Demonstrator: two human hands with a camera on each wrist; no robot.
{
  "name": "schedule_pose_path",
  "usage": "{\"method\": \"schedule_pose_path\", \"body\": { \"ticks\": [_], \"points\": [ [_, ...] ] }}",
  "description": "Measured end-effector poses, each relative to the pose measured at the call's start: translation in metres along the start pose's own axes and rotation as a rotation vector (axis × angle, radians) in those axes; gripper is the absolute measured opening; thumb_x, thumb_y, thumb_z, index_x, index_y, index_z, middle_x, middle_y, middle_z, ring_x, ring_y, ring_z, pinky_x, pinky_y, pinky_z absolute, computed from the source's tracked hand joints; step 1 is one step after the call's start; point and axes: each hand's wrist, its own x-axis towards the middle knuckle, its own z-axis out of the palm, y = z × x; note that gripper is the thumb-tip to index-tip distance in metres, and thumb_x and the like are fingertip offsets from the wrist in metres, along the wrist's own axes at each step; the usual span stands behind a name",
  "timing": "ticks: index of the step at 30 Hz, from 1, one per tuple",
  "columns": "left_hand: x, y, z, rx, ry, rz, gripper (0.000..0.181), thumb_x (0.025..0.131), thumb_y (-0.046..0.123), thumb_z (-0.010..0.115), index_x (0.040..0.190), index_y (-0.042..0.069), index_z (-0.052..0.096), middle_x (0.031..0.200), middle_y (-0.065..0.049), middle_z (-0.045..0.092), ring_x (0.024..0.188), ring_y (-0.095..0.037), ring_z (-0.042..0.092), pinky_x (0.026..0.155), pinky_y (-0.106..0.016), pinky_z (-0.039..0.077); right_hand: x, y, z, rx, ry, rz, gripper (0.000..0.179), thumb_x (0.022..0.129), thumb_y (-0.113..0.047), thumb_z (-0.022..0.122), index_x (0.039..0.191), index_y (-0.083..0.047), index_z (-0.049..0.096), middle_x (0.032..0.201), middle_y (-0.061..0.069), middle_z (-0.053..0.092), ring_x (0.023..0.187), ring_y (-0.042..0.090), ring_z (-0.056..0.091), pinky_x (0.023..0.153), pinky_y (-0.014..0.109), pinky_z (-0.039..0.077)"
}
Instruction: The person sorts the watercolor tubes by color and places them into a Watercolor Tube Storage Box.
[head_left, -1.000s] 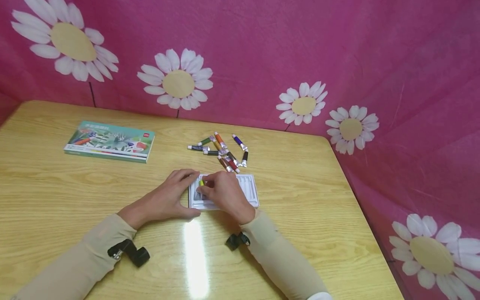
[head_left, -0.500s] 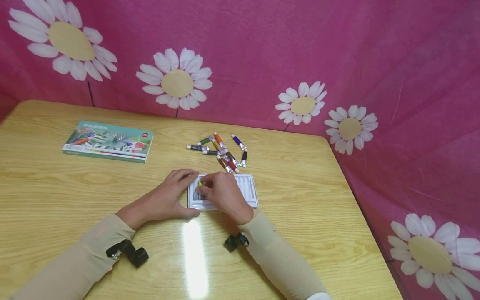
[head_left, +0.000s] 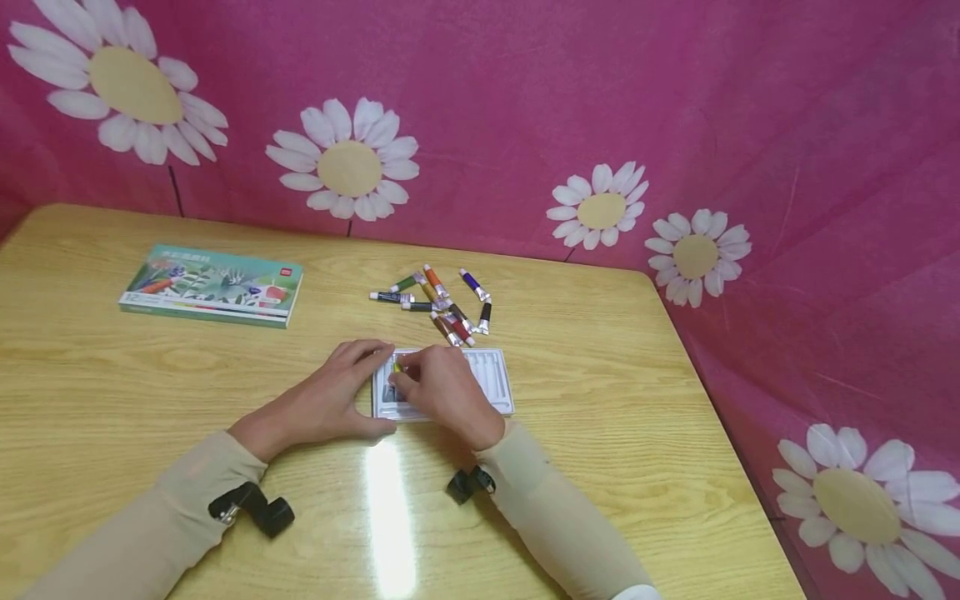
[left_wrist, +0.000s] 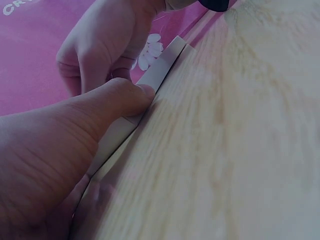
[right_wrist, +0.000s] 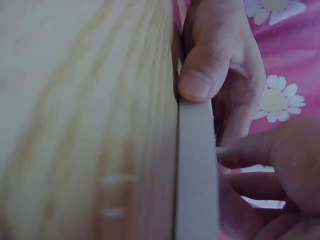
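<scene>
A white plastic tray [head_left: 491, 375] with long, narrow slots lies flat on the table. My left hand [head_left: 322, 396] grips its left end, with the thumb on the near edge and the fingers at the far corner. In the left wrist view, that thumb presses on the tray's side wall [left_wrist: 162, 65]. Over the tray's left part, my right hand [head_left: 450, 387] pinches a paint tube [head_left: 397, 367] with a yellow-green end between thumb and fingers. The tube is down at the slots, largely covered by the right hand. In the right wrist view, the left thumb [right_wrist: 196, 86] overlaps the tray's edge.
Beyond the tray lies a loose heap of several small paint tubes, among them an orange tube [head_left: 435, 280] and a purple tube [head_left: 471, 282]. A flat green illustrated box [head_left: 213, 287] rests at the back left. Pink flowered cloth [head_left: 480, 125] hangs behind the wooden table [head_left: 600, 467].
The whole head view has shifted slightly. Both hands keep their places, the left at the tray's end and the right on the paint tube.
</scene>
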Motion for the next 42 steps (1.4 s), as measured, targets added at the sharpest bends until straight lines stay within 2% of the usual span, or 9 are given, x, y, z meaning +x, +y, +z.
{"method": "schedule_pose_path", "body": {
  "ticks": [2, 4, 7, 16, 23, 35, 42],
  "points": [
    [-0.0003, -0.0004, -0.0001, 0.001, 0.006, 0.007, 0.105, 0.081, 0.049, 0.084, 0.160, 0.002, 0.035, 0.163, -0.017, 0.036, 0.150, -0.036, 0.034, 0.123, -0.057, 0.038, -0.0010, -0.0016, -0.0012, -0.024, -0.020, -0.012, 0.018, 0.097, -0.023, 0.070, 0.085, -0.011, 0.078, 0.057, -0.006, 0.052, 0.056, 0.005, 0.043, 0.052, 0.020, 0.028],
    [-0.0006, -0.0009, -0.0001, 0.003, 0.014, 0.019, 0.104, 0.081, 0.049, 0.084, 0.160, 0.001, 0.035, 0.162, -0.017, 0.037, 0.149, -0.036, 0.035, 0.122, -0.057, 0.039, -0.0015, -0.0026, -0.0019, -0.047, -0.033, -0.027, 0.026, 0.096, -0.023, 0.069, 0.072, -0.014, 0.067, 0.054, -0.007, 0.038, 0.055, 0.006, 0.039, 0.052, 0.021, 0.026],
    [-0.0009, -0.0007, -0.0005, 0.001, 0.014, 0.020, 0.104, 0.081, 0.049, 0.083, 0.160, 0.001, 0.035, 0.162, -0.018, 0.037, 0.149, -0.036, 0.035, 0.122, -0.057, 0.040, -0.0017, -0.0023, -0.0025, -0.056, -0.033, -0.036, 0.033, 0.095, -0.023, 0.070, 0.065, -0.017, 0.059, 0.054, -0.010, 0.035, 0.055, 0.005, 0.038, 0.052, 0.020, 0.025],
    [0.0006, 0.0002, 0.0008, -0.008, -0.017, -0.018, 0.105, 0.081, 0.049, 0.084, 0.161, 0.004, 0.033, 0.164, -0.015, 0.034, 0.151, -0.034, 0.032, 0.123, -0.056, 0.039, -0.0004, 0.0024, -0.0029, -0.037, -0.049, -0.059, 0.017, 0.095, -0.026, 0.073, 0.082, -0.016, 0.075, 0.060, -0.009, 0.055, 0.057, 0.003, 0.044, 0.053, 0.018, 0.030],
    [0.0009, 0.0002, 0.0007, 0.000, -0.022, -0.030, 0.105, 0.081, 0.051, 0.083, 0.162, 0.005, 0.033, 0.165, -0.014, 0.033, 0.151, -0.034, 0.032, 0.123, -0.057, 0.039, -0.0005, 0.0033, -0.0032, -0.035, -0.049, -0.086, 0.012, 0.096, -0.024, 0.073, 0.092, -0.014, 0.078, 0.060, -0.008, 0.054, 0.057, 0.003, 0.044, 0.053, 0.017, 0.030],
    [0.0001, 0.0019, -0.0002, -0.002, -0.030, -0.039, 0.106, 0.081, 0.050, 0.083, 0.162, 0.005, 0.032, 0.165, -0.015, 0.032, 0.151, -0.034, 0.032, 0.123, -0.057, 0.039, -0.0006, 0.0050, -0.0013, -0.036, -0.030, -0.095, 0.014, 0.096, -0.025, 0.073, 0.087, -0.015, 0.076, 0.059, -0.008, 0.053, 0.057, 0.003, 0.043, 0.054, 0.017, 0.029],
    [0.0002, 0.0014, 0.0001, -0.005, -0.025, -0.032, 0.106, 0.081, 0.051, 0.083, 0.162, 0.005, 0.033, 0.166, -0.014, 0.032, 0.152, -0.034, 0.031, 0.123, -0.057, 0.038, -0.0003, 0.0055, -0.0039, -0.019, -0.042, -0.077, 0.018, 0.095, -0.027, 0.074, 0.104, -0.013, 0.081, 0.065, -0.007, 0.062, 0.059, 0.003, 0.045, 0.054, 0.017, 0.031]
  ]
}}
